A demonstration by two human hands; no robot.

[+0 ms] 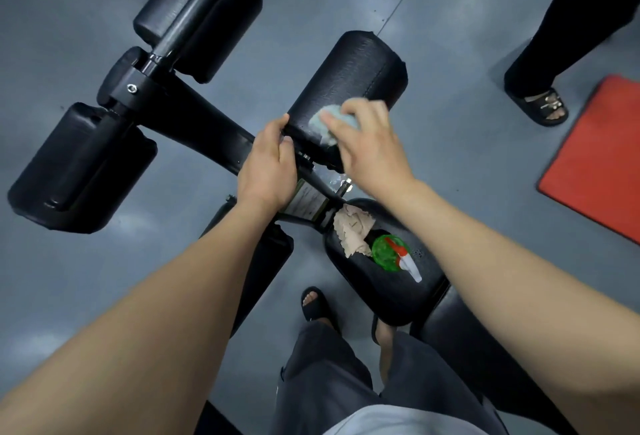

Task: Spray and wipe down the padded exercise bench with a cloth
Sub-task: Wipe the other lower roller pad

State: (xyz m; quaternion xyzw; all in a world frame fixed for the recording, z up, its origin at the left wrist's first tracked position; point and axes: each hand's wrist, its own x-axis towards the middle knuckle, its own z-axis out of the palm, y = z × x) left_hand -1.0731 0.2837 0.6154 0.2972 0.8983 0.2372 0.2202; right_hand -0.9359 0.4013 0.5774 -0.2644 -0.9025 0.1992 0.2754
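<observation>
Down low, grey floor spreads under black bench. Red mat lies off to right. Another person's foot in sandal stands near mat. Top pad sits mid-frame. Left hand grips pad's near end, fingers curled close together. Right hand holds cloth on pad, fingers bent, slightly spread. Green bottle lies on seat, touching tan rag.

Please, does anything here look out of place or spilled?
Nothing serious. A crumpled beige cloth lies loose on the seat pad, against the green spray bottle; what look like droplets sit beside the bottle.
</observation>
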